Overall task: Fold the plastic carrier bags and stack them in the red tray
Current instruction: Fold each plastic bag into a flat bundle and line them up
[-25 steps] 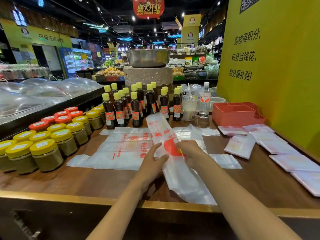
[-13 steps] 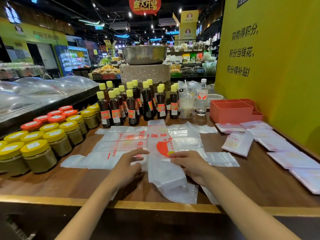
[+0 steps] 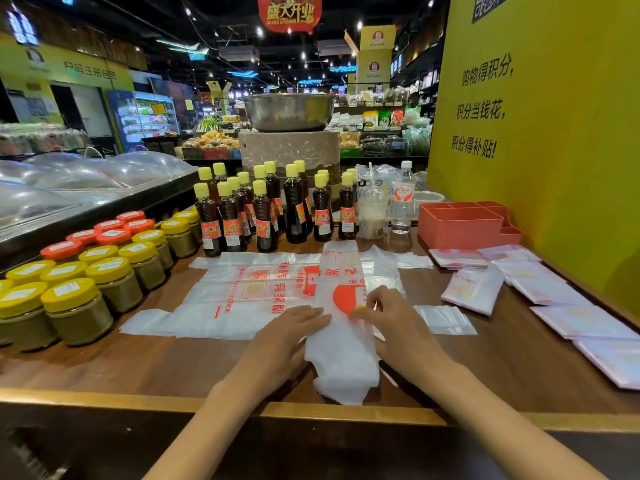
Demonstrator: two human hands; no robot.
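I log the narrow white red-printed plastic bag strip, lifted a second ago, now flat between left hand and right hand, both grips wide, pressing; fold next.

Jars crowd left; bottles block rear; bare tabletop front-right passable.

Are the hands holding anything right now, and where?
Both hands rest on the narrow folded bag: left hand flat on its left edge, right hand at its right edge, mid-length.

Narrow folded carrier bag flat on table; red tray far right.
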